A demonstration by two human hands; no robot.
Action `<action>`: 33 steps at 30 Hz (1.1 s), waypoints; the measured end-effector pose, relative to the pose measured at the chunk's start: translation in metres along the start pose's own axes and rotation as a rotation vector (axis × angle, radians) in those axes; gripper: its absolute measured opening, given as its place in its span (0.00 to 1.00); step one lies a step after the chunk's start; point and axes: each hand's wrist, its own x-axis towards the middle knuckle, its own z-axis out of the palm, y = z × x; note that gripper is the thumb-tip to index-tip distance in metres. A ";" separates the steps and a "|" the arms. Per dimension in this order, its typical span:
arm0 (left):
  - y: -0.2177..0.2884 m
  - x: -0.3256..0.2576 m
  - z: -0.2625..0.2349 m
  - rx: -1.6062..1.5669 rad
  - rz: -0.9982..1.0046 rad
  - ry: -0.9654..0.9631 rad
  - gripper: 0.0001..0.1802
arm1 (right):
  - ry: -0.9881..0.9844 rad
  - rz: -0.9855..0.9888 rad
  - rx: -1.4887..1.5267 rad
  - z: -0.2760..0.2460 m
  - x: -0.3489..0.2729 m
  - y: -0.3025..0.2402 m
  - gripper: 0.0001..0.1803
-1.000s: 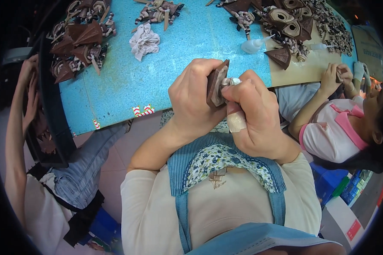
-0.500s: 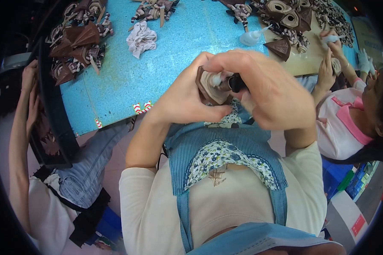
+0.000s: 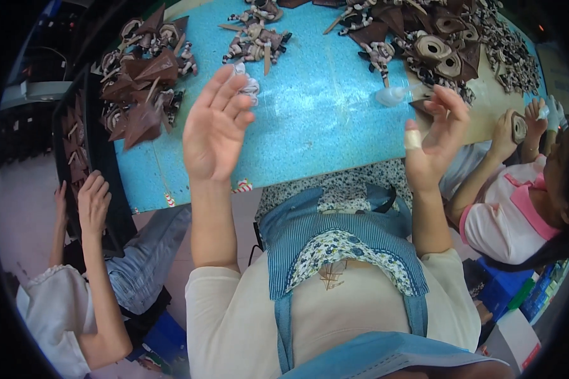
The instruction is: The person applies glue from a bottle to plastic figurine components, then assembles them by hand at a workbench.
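Observation:
My left hand (image 3: 216, 136) is raised over the table's near edge, palm showing and fingers spread, with nothing in it. Behind its fingertips a crumpled white cloth (image 3: 251, 90) is partly hidden. On the other side, my right hand (image 3: 435, 148) is also raised, thumb and fingers apart, no object visible in it. Pale tape wraps its thumb. Closest to that hand lies a translucent squeeze bottle (image 3: 391, 96) with a thin nozzle. A brown pointed piece (image 3: 144, 120) in the left heap looks blurred.
Brown pieces and small figures form a left heap (image 3: 152, 69) and a larger right heap (image 3: 433, 47) on the blue table (image 3: 322, 126). More figures (image 3: 256, 41) lie at the back. At left, a person's hand (image 3: 93, 199) is by a black tray (image 3: 107, 221); at right, another person holds a brown-and-cream piece (image 3: 519, 127).
My hands have parted from the brown-and-cream piece and black-tipped object they held together; neither shows in them now. The view has shifted slightly. The left person's hand has moved along the tray.

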 end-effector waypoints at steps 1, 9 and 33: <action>0.000 0.012 -0.004 0.291 -0.027 -0.025 0.32 | -0.072 0.133 -0.051 0.003 -0.001 0.006 0.35; -0.027 0.167 0.038 1.980 1.024 -0.179 0.15 | -0.296 0.339 -0.196 0.019 -0.005 0.032 0.22; -0.063 -0.011 0.033 1.801 0.374 -0.225 0.38 | -0.335 0.569 0.263 -0.019 -0.002 -0.015 0.17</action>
